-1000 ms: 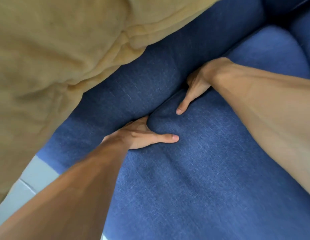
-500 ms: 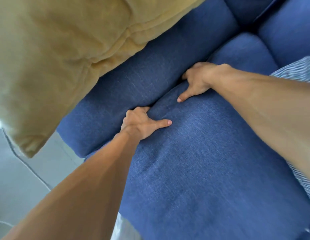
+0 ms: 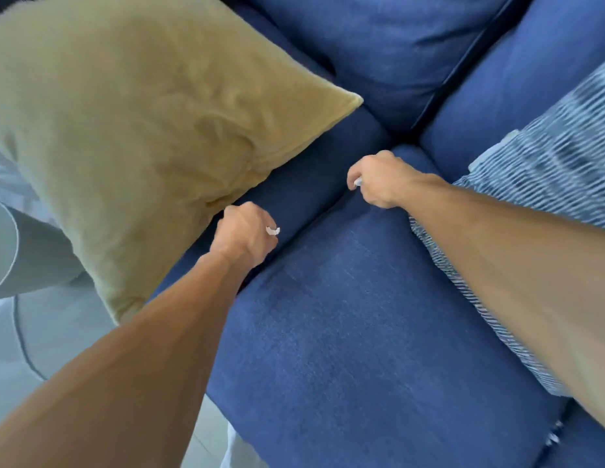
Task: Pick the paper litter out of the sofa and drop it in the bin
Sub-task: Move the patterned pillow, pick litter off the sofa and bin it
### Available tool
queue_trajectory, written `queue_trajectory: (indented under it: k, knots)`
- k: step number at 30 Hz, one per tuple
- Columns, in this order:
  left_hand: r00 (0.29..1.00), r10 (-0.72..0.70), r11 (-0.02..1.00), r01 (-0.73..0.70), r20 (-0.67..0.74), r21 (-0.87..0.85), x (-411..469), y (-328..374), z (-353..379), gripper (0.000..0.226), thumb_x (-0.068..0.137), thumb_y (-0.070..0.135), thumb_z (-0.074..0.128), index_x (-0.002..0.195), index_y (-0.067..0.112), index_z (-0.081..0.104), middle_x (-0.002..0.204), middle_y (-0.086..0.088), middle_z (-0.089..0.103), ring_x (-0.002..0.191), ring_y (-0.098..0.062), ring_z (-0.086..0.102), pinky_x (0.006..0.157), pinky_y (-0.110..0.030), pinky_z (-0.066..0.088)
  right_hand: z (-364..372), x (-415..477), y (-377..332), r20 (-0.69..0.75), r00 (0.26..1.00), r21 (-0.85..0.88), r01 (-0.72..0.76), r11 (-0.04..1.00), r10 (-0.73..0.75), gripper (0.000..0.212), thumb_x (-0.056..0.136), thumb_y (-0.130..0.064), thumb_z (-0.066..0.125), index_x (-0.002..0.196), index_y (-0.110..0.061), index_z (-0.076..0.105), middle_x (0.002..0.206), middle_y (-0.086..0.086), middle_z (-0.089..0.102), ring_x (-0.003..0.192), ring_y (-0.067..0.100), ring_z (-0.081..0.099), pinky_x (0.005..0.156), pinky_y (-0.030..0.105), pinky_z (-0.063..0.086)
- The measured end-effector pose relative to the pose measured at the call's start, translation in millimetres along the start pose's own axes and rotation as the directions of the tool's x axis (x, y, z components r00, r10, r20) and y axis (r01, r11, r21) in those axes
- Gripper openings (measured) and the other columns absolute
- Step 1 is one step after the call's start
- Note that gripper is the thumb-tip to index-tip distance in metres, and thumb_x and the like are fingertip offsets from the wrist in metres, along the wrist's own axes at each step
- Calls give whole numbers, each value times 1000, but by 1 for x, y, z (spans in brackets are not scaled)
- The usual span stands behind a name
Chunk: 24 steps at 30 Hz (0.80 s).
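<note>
I look down on a blue sofa point(image 3: 362, 332) with a seam between its seat cushion and armrest. My left hand point(image 3: 243, 231) is curled above that seam and pinches a small white scrap of paper point(image 3: 272, 230). Further along the seam my right hand point(image 3: 379, 179) is curled too, with a second white paper scrap point(image 3: 358, 181) showing between its fingers. Both hands are lifted out of the gap. No bin can be identified for certain in this view.
A large yellow pillow point(image 3: 142, 130) leans on the armrest at the left. A blue-and-white striped cushion point(image 3: 548, 184) lies under my right forearm. At the far left a grey curved object point(image 3: 10, 251) stands on the pale floor point(image 3: 57, 332).
Both hands have come out of the gap between the cushions and closed, each now with a paper scrap. The camera has pulled back, bringing the whole pillow and the striped cushion into view.
</note>
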State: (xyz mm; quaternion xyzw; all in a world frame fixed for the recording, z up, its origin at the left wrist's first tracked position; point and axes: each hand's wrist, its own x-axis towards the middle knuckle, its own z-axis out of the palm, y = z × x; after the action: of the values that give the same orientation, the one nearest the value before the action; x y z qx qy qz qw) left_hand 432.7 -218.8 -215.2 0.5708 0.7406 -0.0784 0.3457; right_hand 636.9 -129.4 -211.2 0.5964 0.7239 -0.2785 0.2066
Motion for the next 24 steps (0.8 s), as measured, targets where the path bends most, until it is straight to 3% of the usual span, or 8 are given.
queue_trajectory:
  k: [3, 5, 9, 12, 15, 18, 22, 24]
  knots:
    - [998, 24, 999, -22, -54, 24, -16, 21, -47, 24, 90, 6, 53, 104, 20, 67, 101, -10, 61, 80, -26, 58, 61, -29, 49, -41, -32, -4, -100, 993, 85, -59, 995, 67, 37, 85, 0, 47, 113, -19, 63, 115, 7, 47, 88, 31, 54, 78, 37, 52]
    - [995, 51, 998, -48, -83, 39, -19, 28, -67, 22, 90, 7, 50, 103, 12, 67, 104, -13, 64, 70, -23, 54, 56, -27, 43, -58, -39, -7, -109, 992, 95, -57, 994, 67, 42, 82, 2, 47, 118, -13, 61, 122, 12, 52, 101, 35, 58, 85, 43, 54]
    - [968, 152, 988, -147, -201, 43, -62, 42, -149, 33, 93, 13, 49, 123, 18, 63, 114, -14, 61, 96, -30, 58, 76, -32, 47, -127, -88, -32, -253, 963, 98, -66, 993, 89, 33, 87, -1, 48, 115, -9, 62, 118, 13, 54, 95, 34, 60, 78, 37, 52]
    - [915, 269, 963, -247, -300, 110, -91, 46, -209, 42, 96, 15, 47, 137, 24, 51, 126, -14, 58, 108, -31, 55, 83, -35, 45, -175, -124, -55, -360, 926, 123, -68, 990, 108, 21, 91, -5, 49, 106, -8, 62, 104, 9, 48, 85, 29, 50, 80, 38, 51]
    - [869, 325, 945, -310, -373, 102, -129, 53, -269, 36, 100, 19, 42, 130, 29, 58, 120, -12, 56, 88, -26, 52, 68, -32, 41, -222, -167, -76, -467, 876, 125, -70, 990, 121, 23, 92, -7, 48, 110, -7, 62, 109, 13, 48, 82, 29, 45, 80, 39, 51]
    - [816, 341, 938, -326, -466, 117, -173, 52, -330, 30, 97, 22, 45, 113, 28, 68, 110, -11, 60, 91, -33, 56, 70, -34, 43, -268, -213, -105, -529, 843, 92, -62, 994, 102, 25, 94, -14, 50, 115, -12, 65, 117, 13, 52, 88, 30, 49, 79, 38, 51]
    - [747, 341, 935, -330, -571, 127, -227, 31, -401, 21, 89, 21, 54, 88, 9, 72, 88, -17, 66, 81, -35, 62, 70, -38, 53, -318, -268, -155, -598, 798, 81, -31, 996, 74, 28, 96, -34, 52, 104, -9, 63, 99, 7, 45, 87, 29, 47, 70, 33, 40]
    - [706, 323, 936, -335, -631, 105, -252, 16, -429, 21, 87, 23, 59, 82, 7, 72, 87, -16, 66, 77, -33, 64, 71, -41, 56, -339, -288, -181, -629, 776, 70, -3, 998, 46, 29, 92, -36, 53, 102, -11, 63, 98, 7, 49, 85, 27, 48, 67, 31, 39]
